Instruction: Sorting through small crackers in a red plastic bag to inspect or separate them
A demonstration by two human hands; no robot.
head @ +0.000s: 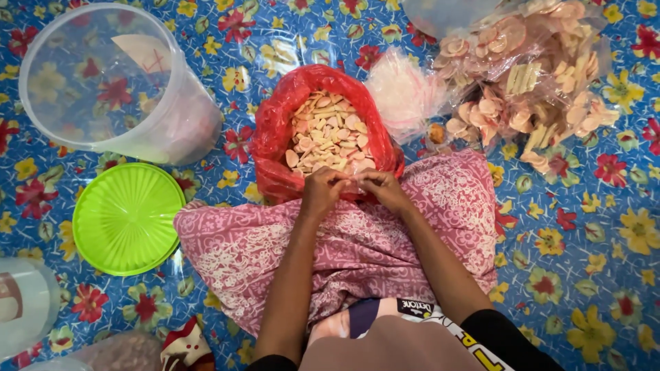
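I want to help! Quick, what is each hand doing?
Left hand: closed, pinching something small at the red bag; what it is cannot be told.
Right hand: closed, pinching the same small thing.

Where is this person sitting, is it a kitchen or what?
Probably the floor of a home, not a kitchen counter. The person sits on a blue flowered mat, both hands at a red bag of crackers, with a clear plastic tub and its green lid lying beside them.

Blue floral floor mat (584, 227)
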